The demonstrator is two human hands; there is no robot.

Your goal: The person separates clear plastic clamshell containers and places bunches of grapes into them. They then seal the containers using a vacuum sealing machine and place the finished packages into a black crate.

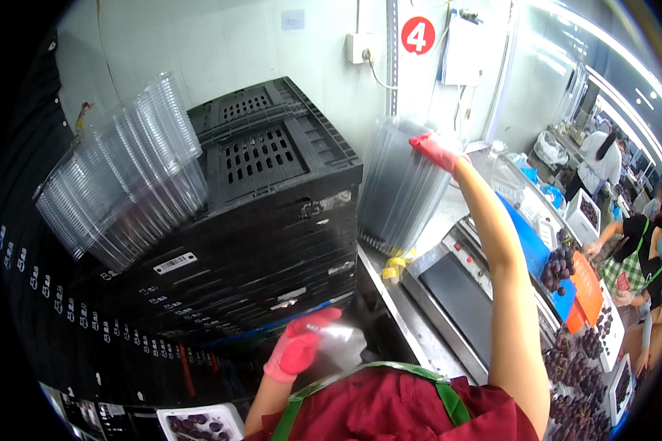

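My right hand [438, 151], in a pink glove, reaches far forward to the upper end of a tall stack of clear plastic containers [401, 187]. Its fingers are closed over the stack's top edge. Low in front of my body, my left hand [300, 345], also in a pink glove, grips a translucent, whitish plastic piece [343, 347]. That piece is blurred, so its exact kind is unclear. Beside the container stack, a small yellow object [397, 266] lies on the metal bench [390, 294].
Stacked black crates [265, 242] fill the left, with more nested clear containers [129, 176] leaning there. A scale [452, 283] is under my right arm. Grapes [577, 382] and an orange tray [585, 288] lie rightward, where co-workers [632, 257] stand. A white box of grapes [201, 422] sits lower left.
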